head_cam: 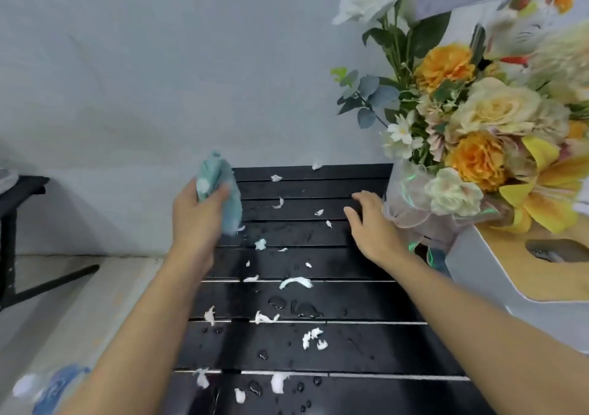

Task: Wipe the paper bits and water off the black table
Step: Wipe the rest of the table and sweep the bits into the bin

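The left hand [197, 214] grips a pale teal cloth [220, 188], fingers and thumb curled round its middle. One bunched end sticks up above the fist and the other hangs down below it. The cloth is held at the far left edge of the black slatted table [350, 344]; whether its hanging end touches the surface cannot be told.

White paper bits [296, 282] lie scattered over the slats from the far edge to the near one, all to the right of and below the held cloth. Water drops and small puddles [302, 308] sit mostly on the nearer slats.

The right hand [371, 223] holds nothing, its fingers loosely spread on the far slats just beside a wrapped bouquet [478, 121]. A white box with a tan top [478, 265] stands on the table's right side.
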